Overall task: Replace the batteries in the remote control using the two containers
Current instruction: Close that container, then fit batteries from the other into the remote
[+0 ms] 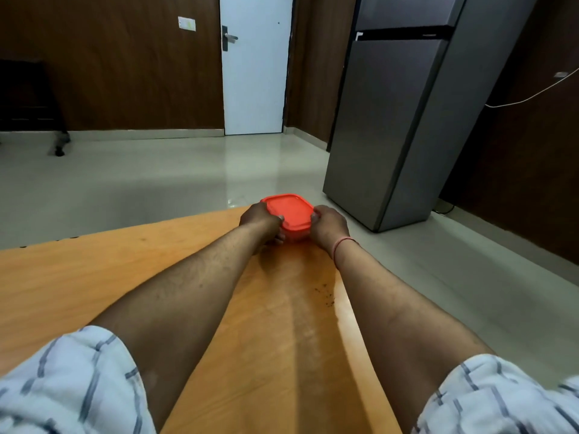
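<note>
A square container with an orange-red lid stands at the far corner of the wooden table. My left hand grips its left side and my right hand grips its right side, both arms stretched far forward. The lid sits on the container. What is inside is hidden. No remote control, batteries or second container are in view.
The table's right edge runs close beside my right forearm, with dark specks near it. Beyond the table lie a pale tiled floor, a grey refrigerator at the right, a white door and a dark chair at the left.
</note>
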